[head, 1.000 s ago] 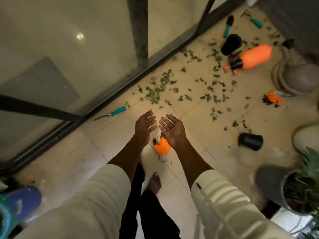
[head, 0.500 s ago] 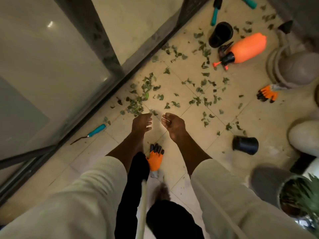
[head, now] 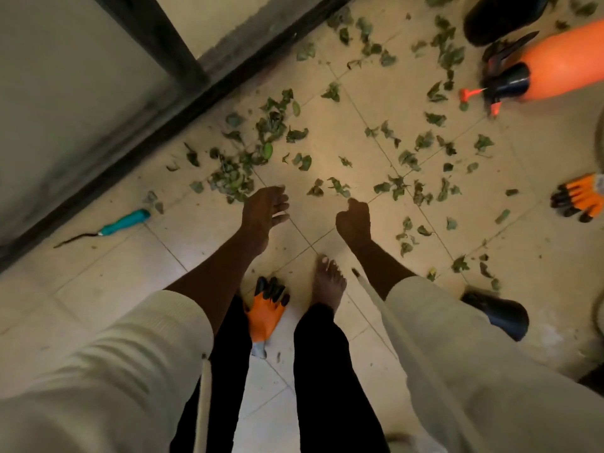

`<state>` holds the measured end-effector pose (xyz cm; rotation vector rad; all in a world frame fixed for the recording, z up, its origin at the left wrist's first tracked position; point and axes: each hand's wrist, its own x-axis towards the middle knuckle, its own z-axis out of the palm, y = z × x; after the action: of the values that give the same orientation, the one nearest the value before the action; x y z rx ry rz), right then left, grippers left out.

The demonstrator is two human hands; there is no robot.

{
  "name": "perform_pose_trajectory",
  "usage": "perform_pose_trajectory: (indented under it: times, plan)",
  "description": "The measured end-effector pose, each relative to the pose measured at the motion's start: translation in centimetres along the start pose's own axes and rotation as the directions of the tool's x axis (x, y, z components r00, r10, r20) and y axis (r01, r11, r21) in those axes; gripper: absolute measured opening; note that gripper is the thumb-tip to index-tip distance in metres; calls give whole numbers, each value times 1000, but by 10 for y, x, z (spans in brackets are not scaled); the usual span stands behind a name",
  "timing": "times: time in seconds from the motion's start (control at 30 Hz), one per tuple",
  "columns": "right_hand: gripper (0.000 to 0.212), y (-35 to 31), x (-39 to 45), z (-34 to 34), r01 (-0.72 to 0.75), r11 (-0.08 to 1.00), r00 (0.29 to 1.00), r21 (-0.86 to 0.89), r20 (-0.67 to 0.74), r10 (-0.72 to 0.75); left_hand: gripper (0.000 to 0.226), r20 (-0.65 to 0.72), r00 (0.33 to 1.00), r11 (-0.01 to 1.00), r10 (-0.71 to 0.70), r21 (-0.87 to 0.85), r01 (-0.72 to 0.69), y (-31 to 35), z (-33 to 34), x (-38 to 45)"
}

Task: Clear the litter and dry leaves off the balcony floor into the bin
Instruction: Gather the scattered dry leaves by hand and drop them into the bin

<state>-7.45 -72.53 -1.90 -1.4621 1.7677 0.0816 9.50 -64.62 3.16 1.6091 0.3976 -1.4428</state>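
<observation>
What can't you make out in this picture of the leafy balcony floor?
- Bin: none shows in the head view, so where the leaves go is unknown.
- Right hand: curled, seen from the back; whether it holds anything is hidden.
- Orange sprayer: cut off by the right edge and blurred.
- Black pot: partly behind the right sleeve.
- Orange glove: partly covered by the left arm.

Floor [head: 343, 132]: glazed beige tiles with a dull sheen and thin dark grout lines. Leaves [head: 242, 171] at 12 o'clock: dry, curled, matt green. Hand tool [head: 125, 221] at 9 o'clock: smooth teal plastic handle, dark metal shaft. Glove [head: 265, 313] at 6 o'clock: orange cloth, black rubbery fingertips. Sprayer [head: 562, 65] at 2 o'clock: glossy orange plastic body, glossy black cap. Sleeves [head: 130, 364]: ribbed cream cloth.
</observation>
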Motion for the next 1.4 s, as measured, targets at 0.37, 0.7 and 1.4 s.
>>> perform_pose_trajectory:
  times: [0.37,0.7,1.4]
  plan:
    - [55,1,50,79,267,915,963,-303,54,-263,16,-214,975,979,61,-176,-100,-48,-19,66]
    - [51,-22,-20,112,228,966,970,-120,113,-215,12,-132,988,990,85,121,-69,-16,-74,42]
    - [81,-9,119,132,403,906,867,-134,-263,-424,10,-271,584,642,765,253,-724,-11,-42,143]
